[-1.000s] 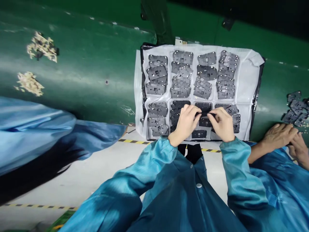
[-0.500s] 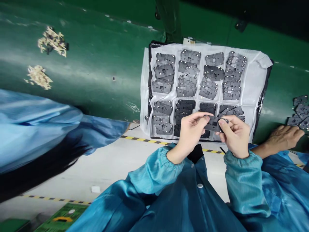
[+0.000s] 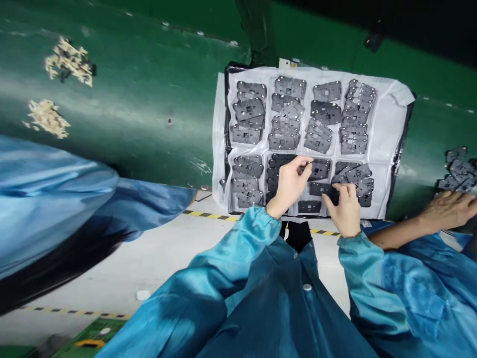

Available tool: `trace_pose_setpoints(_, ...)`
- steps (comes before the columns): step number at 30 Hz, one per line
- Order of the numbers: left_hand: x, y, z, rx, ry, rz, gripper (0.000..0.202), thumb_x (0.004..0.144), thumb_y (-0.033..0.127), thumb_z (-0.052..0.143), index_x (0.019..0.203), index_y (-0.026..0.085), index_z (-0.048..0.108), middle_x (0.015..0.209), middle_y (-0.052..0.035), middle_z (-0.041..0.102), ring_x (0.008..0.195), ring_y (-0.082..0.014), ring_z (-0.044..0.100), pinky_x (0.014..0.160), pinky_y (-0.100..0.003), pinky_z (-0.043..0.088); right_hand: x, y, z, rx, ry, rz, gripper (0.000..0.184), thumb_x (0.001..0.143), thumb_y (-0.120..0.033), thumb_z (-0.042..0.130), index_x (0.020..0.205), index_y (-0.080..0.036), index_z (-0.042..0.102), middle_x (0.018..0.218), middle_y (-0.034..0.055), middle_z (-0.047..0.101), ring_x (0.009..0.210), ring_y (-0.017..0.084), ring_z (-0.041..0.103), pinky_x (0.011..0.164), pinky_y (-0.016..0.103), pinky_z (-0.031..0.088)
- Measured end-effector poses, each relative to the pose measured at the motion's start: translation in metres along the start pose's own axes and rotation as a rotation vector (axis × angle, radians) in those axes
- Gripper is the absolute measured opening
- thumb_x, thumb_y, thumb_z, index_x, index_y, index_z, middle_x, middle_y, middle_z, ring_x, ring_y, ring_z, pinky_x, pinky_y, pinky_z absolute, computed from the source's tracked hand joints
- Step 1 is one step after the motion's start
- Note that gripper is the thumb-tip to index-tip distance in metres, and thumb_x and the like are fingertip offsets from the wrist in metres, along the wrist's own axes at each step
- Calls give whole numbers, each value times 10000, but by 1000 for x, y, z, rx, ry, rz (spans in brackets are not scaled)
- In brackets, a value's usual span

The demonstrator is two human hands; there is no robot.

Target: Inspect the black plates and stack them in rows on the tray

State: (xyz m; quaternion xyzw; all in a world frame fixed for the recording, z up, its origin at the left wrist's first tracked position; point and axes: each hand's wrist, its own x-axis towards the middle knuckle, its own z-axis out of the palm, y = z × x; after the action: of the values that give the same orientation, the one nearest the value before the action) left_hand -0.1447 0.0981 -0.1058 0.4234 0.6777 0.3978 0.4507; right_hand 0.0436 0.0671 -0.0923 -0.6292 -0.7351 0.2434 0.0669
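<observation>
A black tray lined with white plastic [image 3: 387,134] lies on the green table and holds several stacks of dark flat metal plates [image 3: 283,132]. My left hand [image 3: 288,185] is over the tray's near row, its thumb and finger pinched on the edge of a dark plate [image 3: 318,169]. My right hand [image 3: 345,206] rests fingers down on another dark plate [image 3: 322,189] in the same row, pressing or gripping it.
A co-worker's hand [image 3: 449,211] at the right reaches to a loose pile of dark plates [image 3: 458,171]. A blue sleeve [image 3: 55,209] of another person fills the left. Pale scrap heaps [image 3: 69,62] lie on the green table [image 3: 149,99]. The floor with striped tape [image 3: 208,215] is below.
Half a second ago both hands held one plate up near the tray's front edge. Now the hands have parted and dropped onto the near row, each on a separate plate.
</observation>
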Motion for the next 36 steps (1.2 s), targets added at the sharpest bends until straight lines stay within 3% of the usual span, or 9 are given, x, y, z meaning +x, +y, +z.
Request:
trace_pose_setpoints(5,-1,7,-15,346,-104,254,225,931,211,511,1103,184,653,1142,-84,620,1016,-187,606,869,-293,476,4,1,1,41,1,18,284,894,-379,579,1096,-181,595,1063,117,566,834,225,598,701,335,497)
trace_pose_setpoints(8,-24,11,-35,390,-91,292,231,958,236,476,1122,187,631,1145,-91,597,996,-179,601,841,-285,482,6,5,-14,207,-67,24,187,914,-370,561,906,-189,610,758,20,550,634,155,519,653,293,456)
trace_pose_setpoints(12,-67,2,-47,531,-226,339,209,972,224,451,1058,189,638,1020,-81,646,935,-197,577,825,-335,460,19,3,-28,463,-182,99,208,908,-405,589,887,-198,605,537,-72,409,495,108,399,547,243,377)
trace_pose_setpoints(18,-95,-16,-22,912,-415,355,309,943,210,497,1243,174,563,1200,-125,628,991,-260,517,772,-396,396,27,-13,-24,308,11,-10,145,907,-317,590,948,-190,646,847,23,589,596,113,478,666,275,441)
trace_pose_setpoints(24,-79,-7,-13,1037,-586,349,305,935,98,428,1206,137,561,1096,-124,613,1015,-261,505,791,-402,397,-6,-1,-16,213,-293,-118,159,930,-271,532,1011,-188,642,984,63,588,620,129,522,677,298,469)
trace_pose_setpoints(27,-69,-1,-17,942,-655,341,194,927,100,452,1008,125,626,1008,-118,611,1011,-265,513,812,-406,405,-8,4,-12,179,-354,-155,174,912,-274,555,1039,-192,641,1027,80,578,766,180,584,741,324,479)
trace_pose_setpoints(30,-62,3,-23,636,-619,247,141,935,195,513,900,150,642,929,-82,637,968,-234,545,830,-376,428,-5,2,-17,350,-413,-135,141,928,-283,538,941,-203,654,901,41,586,704,152,556,696,298,460)
trace_pose_setpoints(33,-59,11,-26,196,-463,-12,129,904,268,586,873,157,644,819,-30,663,777,-157,585,737,-295,467,-9,-4,-25,620,-409,35,155,929,-332,559,906,-206,646,717,-12,549,590,115,490,581,253,411)
trace_pose_setpoints(36,-63,23,-21,-167,-327,-274,205,861,350,639,862,145,642,688,1,645,580,-102,553,577,-231,469,-17,-14,-27,905,-296,277,167,903,-371,602,924,-208,629,635,-42,520,513,91,458,480,217,367)
